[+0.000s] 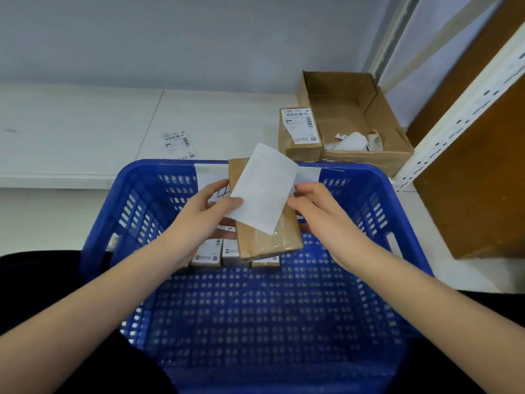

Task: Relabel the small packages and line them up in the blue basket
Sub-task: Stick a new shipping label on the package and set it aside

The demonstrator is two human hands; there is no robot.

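Note:
Over the blue basket (377,200) I hold a small brown package (267,240) wrapped in tape. My left hand (207,211) pinches the lower left corner of a blank white label (262,189) that lies slanted across the package's top. My right hand (315,211) grips the package's right side, fingers curled under it. Below the package, several labelled small packages (210,253) stand in a row on the basket floor near its far wall.
On the white table beyond the basket sit a labelled brown package (299,135), an open cardboard box (355,115) with crumpled white backing paper inside, and a loose printed label (177,145). A white slotted shelf post (460,115) and a brown board stand at right.

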